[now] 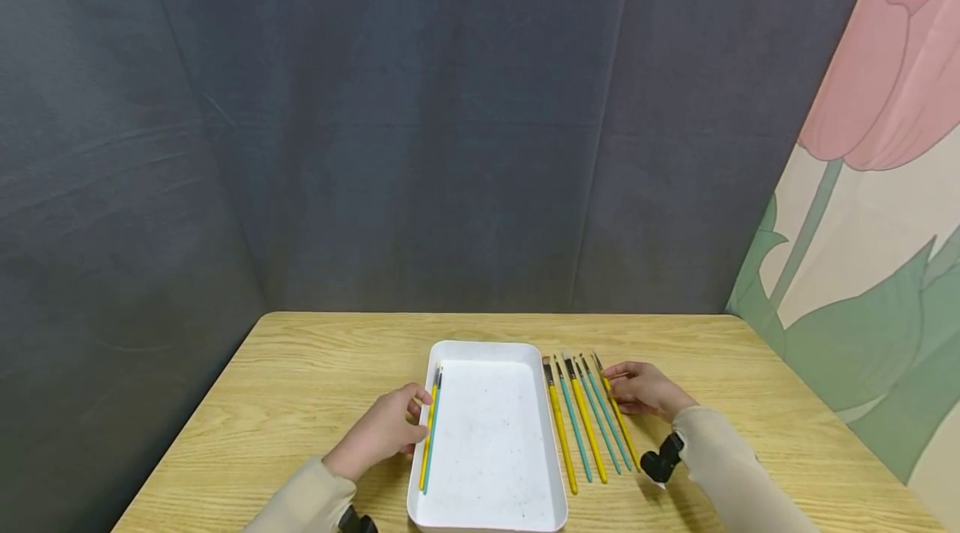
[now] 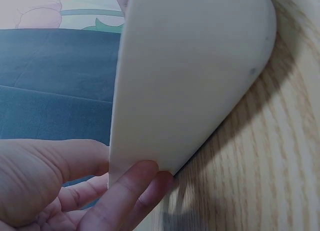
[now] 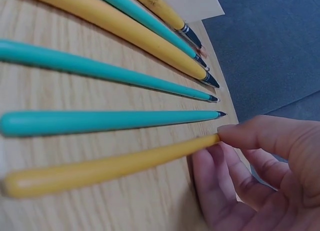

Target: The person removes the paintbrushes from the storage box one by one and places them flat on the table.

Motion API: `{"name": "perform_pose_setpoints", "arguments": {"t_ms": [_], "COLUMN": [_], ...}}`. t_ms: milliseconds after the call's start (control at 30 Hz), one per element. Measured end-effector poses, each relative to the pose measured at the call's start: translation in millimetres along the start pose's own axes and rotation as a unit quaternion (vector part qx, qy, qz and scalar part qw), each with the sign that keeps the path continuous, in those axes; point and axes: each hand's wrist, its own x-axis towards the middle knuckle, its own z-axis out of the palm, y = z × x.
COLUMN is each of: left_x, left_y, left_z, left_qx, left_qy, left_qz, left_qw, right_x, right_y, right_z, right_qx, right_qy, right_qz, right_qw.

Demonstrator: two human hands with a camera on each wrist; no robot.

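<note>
My left hand (image 1: 384, 429) holds the left long side of a white tray (image 1: 491, 437). In the left wrist view, the thumb is at the tray's rim and the fingertips (image 2: 142, 173) lie against its outer wall. Inside, along that same side, lie a yellow paintbrush (image 1: 428, 445) and a teal paintbrush (image 1: 434, 443). To the right of the tray, my right hand (image 1: 647, 389) pinches the rightmost yellow paintbrush (image 3: 110, 167) near its bristle end, between thumb and fingers. Those fingers hide its tip in the right wrist view.
Several yellow and teal paintbrushes lie side by side between the tray and my right hand, including a teal one (image 3: 110, 122) closest to the pinched brush. Under everything is a wooden table (image 1: 322, 366). A dark cloth (image 1: 450, 141) hangs behind it.
</note>
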Motion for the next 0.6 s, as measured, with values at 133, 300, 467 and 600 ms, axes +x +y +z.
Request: {"name": "perform_pose_setpoints", "arguments": {"t_ms": [133,300,467,600], "left_x": [-0.1,0.5,0.9,0.8], "left_y": [-0.5,-1.4,-1.4,-1.0], "left_z": [0.5,0.7,0.9,1.2], "left_qx": [-0.003,-0.001,0.0,-0.002], "left_qy": [0.0,0.0,0.002,0.002], "left_qz": [0.001,0.001,-0.002,-0.003], "left_qw": [1.0,1.0,1.0,1.0], "right_x": [1.6,3.4,4.1,4.4], "right_y": [-0.4,-2.1,-2.8,-3.3], "right_z": [2.0,4.4,6.8,8.3], "right_qx": [-0.009,-0.03,-0.04,-0.043], "right_qy": [0.013,0.03,0.04,0.042], "right_qz": [0.006,0.014,0.017,0.017], "right_qw": [1.0,0.999,0.998,0.998]}}
